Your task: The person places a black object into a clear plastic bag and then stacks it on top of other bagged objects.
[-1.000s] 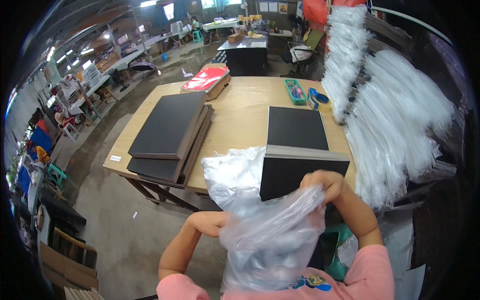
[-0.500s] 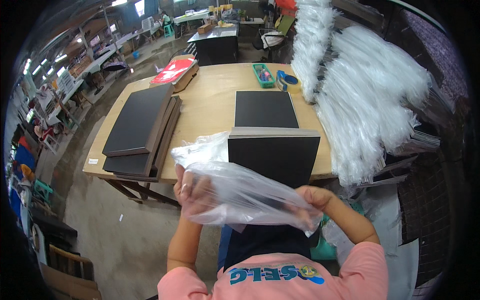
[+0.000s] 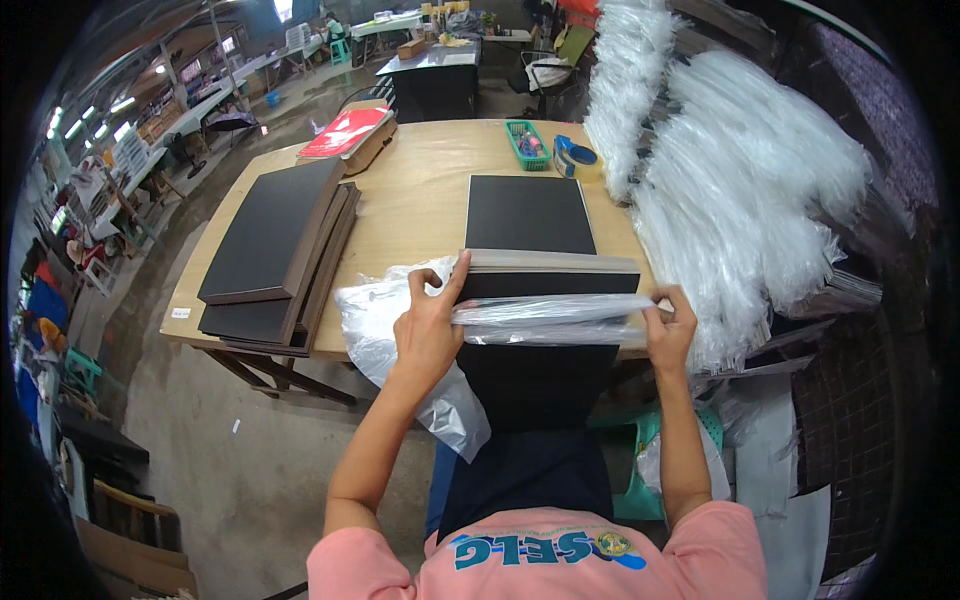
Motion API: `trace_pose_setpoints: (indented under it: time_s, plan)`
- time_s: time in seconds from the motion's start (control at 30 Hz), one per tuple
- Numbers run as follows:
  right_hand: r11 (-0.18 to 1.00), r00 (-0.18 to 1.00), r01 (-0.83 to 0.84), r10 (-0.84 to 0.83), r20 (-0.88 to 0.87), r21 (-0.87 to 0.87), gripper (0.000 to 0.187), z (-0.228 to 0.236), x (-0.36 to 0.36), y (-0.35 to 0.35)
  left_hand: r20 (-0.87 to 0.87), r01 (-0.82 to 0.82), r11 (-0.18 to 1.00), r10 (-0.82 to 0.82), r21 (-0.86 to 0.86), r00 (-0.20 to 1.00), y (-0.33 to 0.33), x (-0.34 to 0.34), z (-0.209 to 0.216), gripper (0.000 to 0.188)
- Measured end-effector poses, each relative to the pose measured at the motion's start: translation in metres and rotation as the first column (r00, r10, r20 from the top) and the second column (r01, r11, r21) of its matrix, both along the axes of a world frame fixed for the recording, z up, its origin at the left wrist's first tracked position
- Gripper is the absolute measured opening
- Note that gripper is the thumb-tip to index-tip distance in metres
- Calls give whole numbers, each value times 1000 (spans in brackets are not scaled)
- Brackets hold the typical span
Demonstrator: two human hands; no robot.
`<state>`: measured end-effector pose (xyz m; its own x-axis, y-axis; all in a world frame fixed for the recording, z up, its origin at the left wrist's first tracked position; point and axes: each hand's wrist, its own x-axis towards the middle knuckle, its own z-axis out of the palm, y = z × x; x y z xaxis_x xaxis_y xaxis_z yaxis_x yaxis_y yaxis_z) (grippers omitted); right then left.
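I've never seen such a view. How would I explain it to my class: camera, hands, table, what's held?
No machine here: a person works with two bare hands. A wide fisheye camera worn on the head looks down, so straight edges bend. The right hand pinches one end of gathered clear plastic, stretched across a black slab with a pale edge; the left hand is at the other end, its grip unclear. On the wooden table lie a flat black panel, a stack of black slabs, a red-topped pile and a green basket.
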<state>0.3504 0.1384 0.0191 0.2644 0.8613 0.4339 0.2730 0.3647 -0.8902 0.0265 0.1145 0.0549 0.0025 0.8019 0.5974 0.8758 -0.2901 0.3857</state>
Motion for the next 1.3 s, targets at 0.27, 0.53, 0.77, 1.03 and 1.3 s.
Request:
trace_pose_setpoints:
  time_s: [0.27, 0.53, 0.77, 1.03, 1.3]
  plan:
    - [993, 932, -14, -31, 362, 121, 42, 49, -17, -41, 112, 187, 979, -177, -85, 978, -48, -35, 20, 63]
    - [993, 804, -21, -53, 592, 117, 49, 28, -26, -13, -99, 19, 995, -29, -97, 995, -11, -25, 14, 72]
    - [992, 825, -24, -49, 562, 123, 53, 27, -44, 7, -142, -44, 987, 22, -155, 990, -3, -34, 8, 83]
    - [945, 814, 6, -195, 547, 328, 53, 30, -43, -25, -240, -17, 992, 47, 126, 970, -44, -37, 7, 76]
    - [943, 845, -37, -148, 514, 332, 52, 68, -40, -58, 745, 627, 593, -65, -506, 664, -44, -71, 31, 18]
